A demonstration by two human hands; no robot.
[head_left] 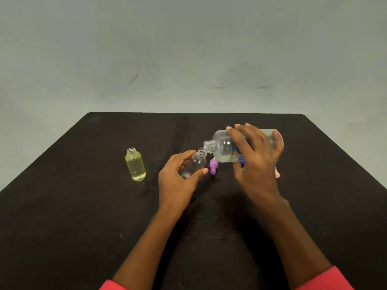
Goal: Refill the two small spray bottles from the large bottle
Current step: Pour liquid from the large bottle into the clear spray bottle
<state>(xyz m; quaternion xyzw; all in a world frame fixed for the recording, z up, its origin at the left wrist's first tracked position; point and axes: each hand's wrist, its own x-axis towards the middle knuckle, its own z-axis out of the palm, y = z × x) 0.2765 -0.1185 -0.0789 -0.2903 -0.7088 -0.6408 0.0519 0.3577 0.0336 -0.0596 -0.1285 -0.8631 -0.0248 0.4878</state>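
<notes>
Pour step, as I read it. Right hand (255,160) is clamped over the big bottle (224,149) from above, fingers wrapped round its body, and the bottle is tipped nearly flat with its open mouth pointing left. Left hand (178,181) curls round the clear bottle (195,164), leaning it to the right so the two mouths meet, touching or as good as. I can't make out a stream, and the clear bottle looks close to empty.

Off to the left, well apart, the yellow bottle (135,166) stands upright on the table (83,206), uncapped and seemingly full to the shoulder, so I'd call that one done and this the second fill. A purple sprayer (213,166) lies just under the two necks.

Next move wants a slightly steeper tilt on the big bottle with the mouths held lined up. Both necks are narrow, so I'd go slowly or it'll run down the outside.
</notes>
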